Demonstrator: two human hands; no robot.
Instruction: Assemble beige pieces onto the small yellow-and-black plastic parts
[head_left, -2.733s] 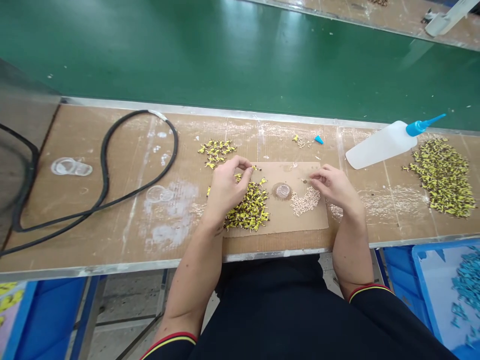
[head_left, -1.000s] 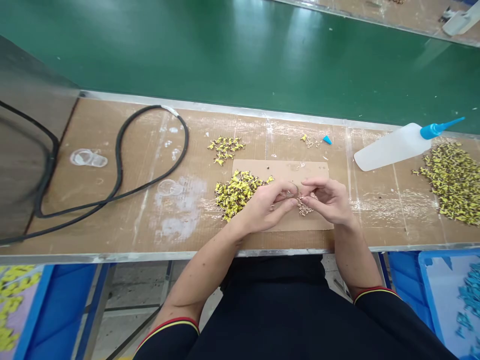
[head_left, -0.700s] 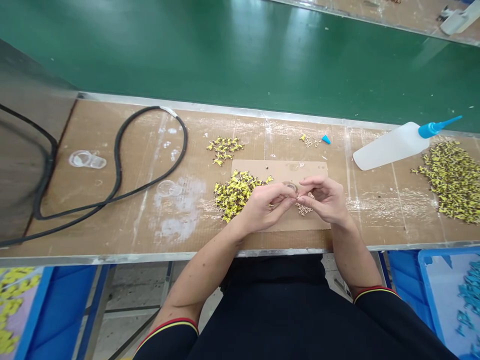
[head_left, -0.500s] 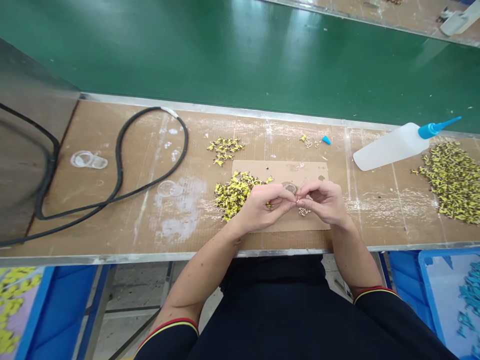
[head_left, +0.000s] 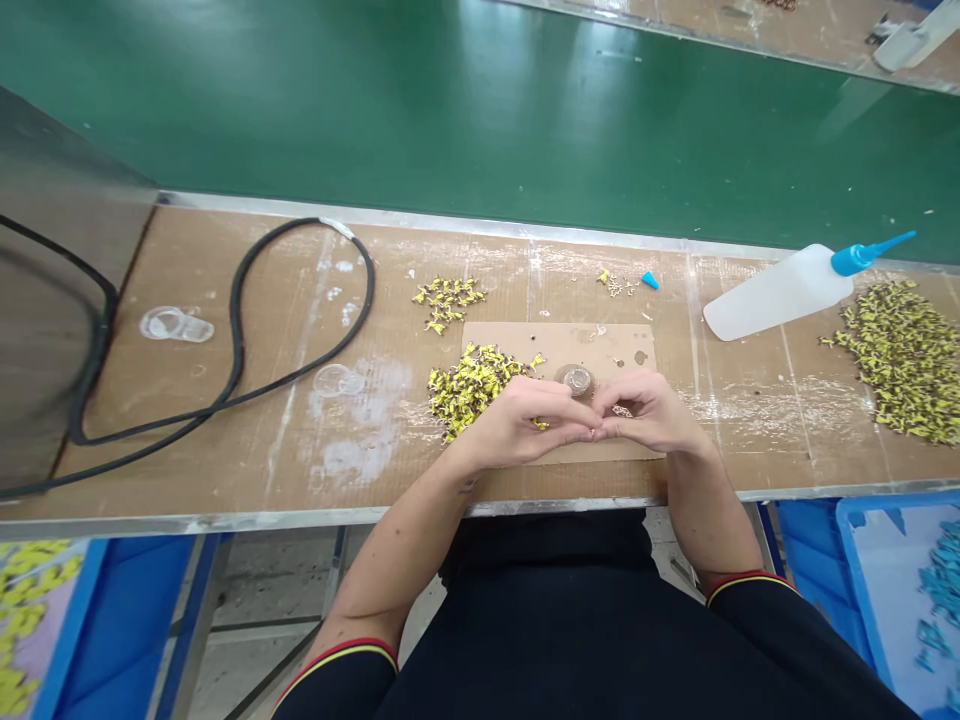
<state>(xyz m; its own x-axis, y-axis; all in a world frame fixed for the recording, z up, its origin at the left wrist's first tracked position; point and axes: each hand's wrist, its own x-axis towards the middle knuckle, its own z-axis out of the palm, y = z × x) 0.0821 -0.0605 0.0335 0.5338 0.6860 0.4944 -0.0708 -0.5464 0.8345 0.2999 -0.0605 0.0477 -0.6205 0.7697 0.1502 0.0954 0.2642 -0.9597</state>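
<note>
My left hand [head_left: 525, 422] and my right hand [head_left: 649, 415] meet fingertip to fingertip over a cardboard sheet [head_left: 600, 345] near the bench's front edge. Both pinch something tiny between thumb and fingers; the piece itself is too small to make out. A pile of small yellow parts [head_left: 469, 383] lies just left of my left hand. A few pale metal bits [head_left: 622, 410] show behind my right fingers. A small round clear dish [head_left: 574, 379] sits just beyond the fingertips.
A white squeeze bottle [head_left: 772, 294] with blue nozzle lies at the right, beside a big yellow-part heap [head_left: 904, 360]. A smaller yellow cluster [head_left: 446, 297], a black cable loop [head_left: 240, 330], the green conveyor belt [head_left: 480, 110] and blue bins [head_left: 900, 590] surround the bench.
My left hand left the yellow pile and came right to meet my right hand. Both hands then drew slightly toward me, uncovering the round dish.
</note>
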